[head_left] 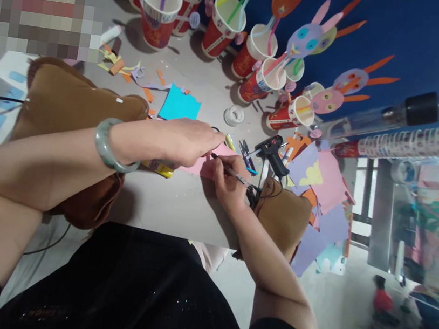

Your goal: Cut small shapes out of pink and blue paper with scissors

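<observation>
My right hand [230, 182] is closed around a pen [236, 174], its tip pointing left over a sheet of pink paper [202, 166]. Wearing a jade bangle, my left hand [190, 141] reaches across from the left with its fingers curled down and gathered on the pink paper, beside the pen tip. What lies directly beneath those fingers is hidden. A yellow tube [160, 168] lies under the left wrist. Just beyond the right hand are scissors [243, 149] and a black glue gun [273, 154]. A roll of white tape [233, 115] and a bright blue paper piece [181, 104] lie farther back.
Red paper cups [157, 25] with straws and paper animal faces line the back. Brown cushions [78, 95] flank the workspace under my arms. Coloured sheets [329, 180] pile up at right, near a long stack of cups [419, 139]. Paper scraps [125, 67] lie back left.
</observation>
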Available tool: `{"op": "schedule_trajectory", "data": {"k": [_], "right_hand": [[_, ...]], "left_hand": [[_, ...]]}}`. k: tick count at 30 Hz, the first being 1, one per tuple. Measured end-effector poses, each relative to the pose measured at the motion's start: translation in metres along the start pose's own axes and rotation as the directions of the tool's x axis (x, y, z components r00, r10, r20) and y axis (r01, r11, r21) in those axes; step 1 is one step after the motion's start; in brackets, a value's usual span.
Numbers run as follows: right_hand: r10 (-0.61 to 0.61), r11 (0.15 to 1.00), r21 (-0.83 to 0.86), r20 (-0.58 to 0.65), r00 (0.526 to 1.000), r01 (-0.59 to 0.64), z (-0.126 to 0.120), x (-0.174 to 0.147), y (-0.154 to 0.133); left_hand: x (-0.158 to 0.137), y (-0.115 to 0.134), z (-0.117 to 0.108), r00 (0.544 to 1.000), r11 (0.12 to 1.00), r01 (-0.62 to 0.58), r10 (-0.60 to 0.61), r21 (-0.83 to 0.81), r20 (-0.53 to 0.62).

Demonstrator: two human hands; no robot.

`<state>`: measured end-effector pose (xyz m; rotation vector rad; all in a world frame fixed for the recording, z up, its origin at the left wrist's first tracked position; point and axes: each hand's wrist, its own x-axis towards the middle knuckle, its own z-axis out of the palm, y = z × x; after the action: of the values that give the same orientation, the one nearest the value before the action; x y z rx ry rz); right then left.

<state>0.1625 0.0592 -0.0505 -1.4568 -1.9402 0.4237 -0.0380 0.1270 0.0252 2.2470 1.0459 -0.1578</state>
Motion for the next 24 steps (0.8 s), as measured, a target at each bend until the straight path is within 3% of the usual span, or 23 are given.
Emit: {"op": "schedule_trajectory", "data": {"k": [13, 19, 24], "right_hand": [[0.086, 0.994, 0.067, 0.049, 0.995, -0.089, -0.004, -0.005, -0.003], [0.093, 0.989, 0.107, 0.063, 0.994, -0.099, -0.001, -0.008, -0.003], [0.021, 0.989, 0.147, -0.086, 0.996, -0.008, -0.001, -0.015, 0.002]], "left_hand": [[0.005, -0.007, 0.006, 0.998, 1.0, -0.031, 0.031, 0.003, -0.046], [0.001, -0.002, 0.0, 1.0, 1.0, -0.017, 0.017, -0.008, -0.015], [0.003, -0.003, -0.003, 0.998, 0.998, -0.054, 0.053, -0.04, -0.026]]}}
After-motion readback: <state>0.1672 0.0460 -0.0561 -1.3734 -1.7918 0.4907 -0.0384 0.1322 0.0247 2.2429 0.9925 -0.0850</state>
